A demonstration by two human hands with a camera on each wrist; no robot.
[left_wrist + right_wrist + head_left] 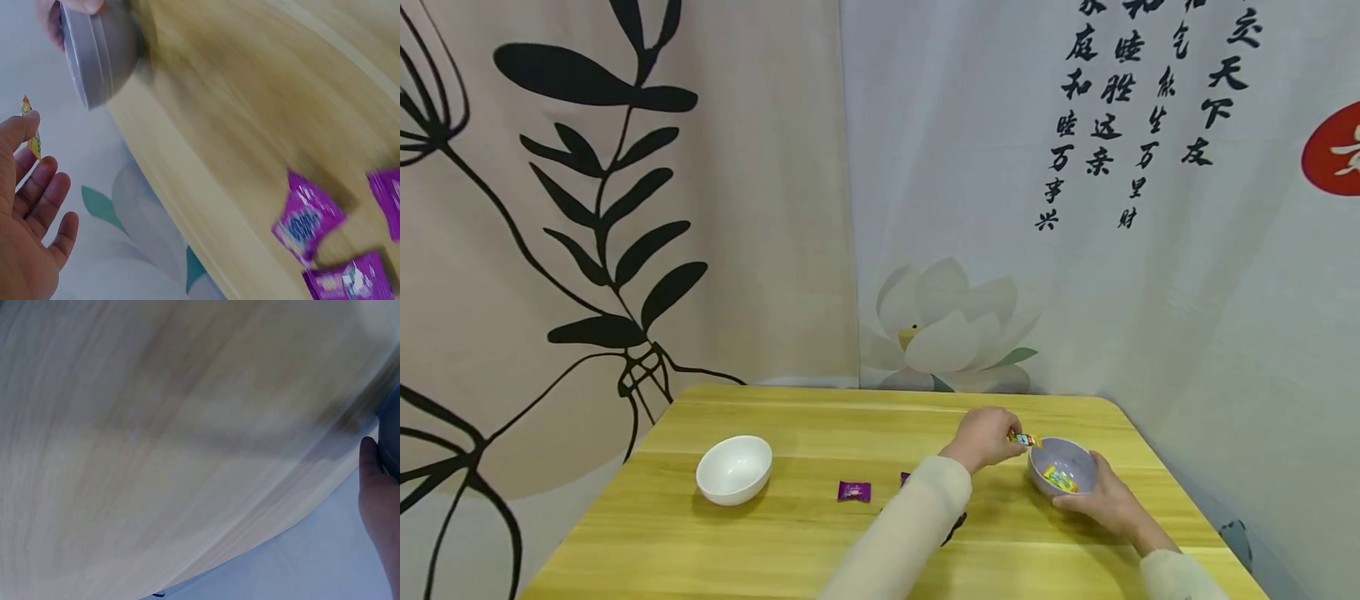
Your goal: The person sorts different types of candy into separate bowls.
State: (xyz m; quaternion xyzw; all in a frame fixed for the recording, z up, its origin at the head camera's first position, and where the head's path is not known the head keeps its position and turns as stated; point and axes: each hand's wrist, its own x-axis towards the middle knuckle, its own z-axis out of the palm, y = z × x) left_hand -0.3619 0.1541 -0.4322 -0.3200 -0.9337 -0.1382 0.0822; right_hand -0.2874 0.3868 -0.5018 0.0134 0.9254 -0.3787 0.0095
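My left hand (pixel 988 437) pinches a small yellow wrapped candy (pixel 1026 439) between thumb and fingertips, just left of the rim of a grey-purple bowl (pixel 1081 455). Gripping that bowl from its right side is my right hand (pixel 1108 500), with the thumb along the near side. Inside lie yellow-green wrapped candies (pixel 1060 477), whose number I cannot tell. The left wrist view shows the pinched candy (pixel 35 147) apart from the bowl (pixel 100 59). In the right wrist view, only part of the right hand (pixel 382 506) and a dark sliver of the bowl (pixel 391 431) appear.
A white bowl (pixel 733 471) stands on the left of the wooden table (pixel 775 550). Purple wrapped candies (pixel 853 492) lie mid-table, some hidden by the left sleeve (pixel 910 525). A dark object (pixel 955 528) shows beside that sleeve. Printed curtains (pixel 775 208) hang behind the table.
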